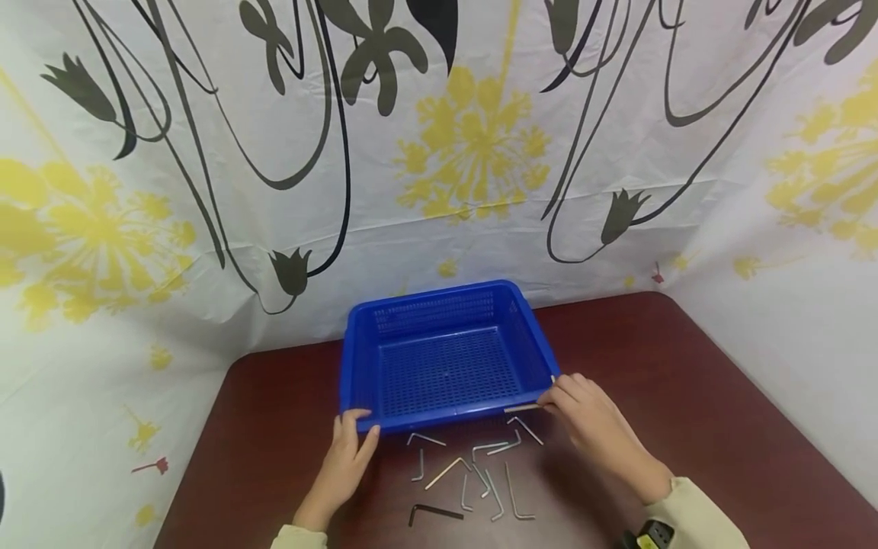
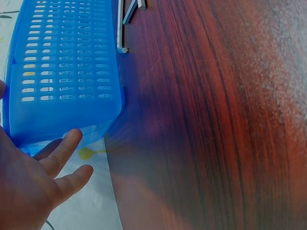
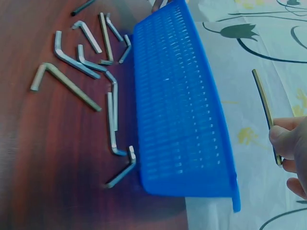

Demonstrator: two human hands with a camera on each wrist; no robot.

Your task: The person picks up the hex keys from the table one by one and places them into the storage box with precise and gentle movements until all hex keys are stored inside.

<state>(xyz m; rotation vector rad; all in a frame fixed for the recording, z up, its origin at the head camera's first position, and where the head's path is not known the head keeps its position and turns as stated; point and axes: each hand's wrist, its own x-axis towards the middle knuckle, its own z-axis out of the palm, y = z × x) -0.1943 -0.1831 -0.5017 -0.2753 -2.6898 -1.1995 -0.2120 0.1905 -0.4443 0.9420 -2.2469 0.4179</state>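
A blue plastic basket (image 1: pixel 446 415) with perforated walls stands on the table. My left hand (image 1: pixel 338 467) grips its front left corner, one finger over the rim and the thumb against the outside. In the left wrist view two of that hand's fingers (image 2: pixel 67 148) stretch beside the basket wall (image 2: pixel 67 110). My right hand (image 1: pixel 600 427) pinches a brass-tinted hex key (image 3: pixel 263 96) between thumb and fingers, near the basket's front right corner. Several loose hex keys lie in front of the basket, among them a black hex key (image 1: pixel 439 512) and a brass-coloured hex key (image 1: pixel 444 474).
The dark red-brown wooden table (image 1: pixel 686 396) has rounded far corners. A white cloth (image 1: pixel 384 252) with flower prints hangs behind the basket and along both sides. A watch-like dark device (image 1: pixel 656 534) sits at the right sleeve (image 1: pixel 700 518).
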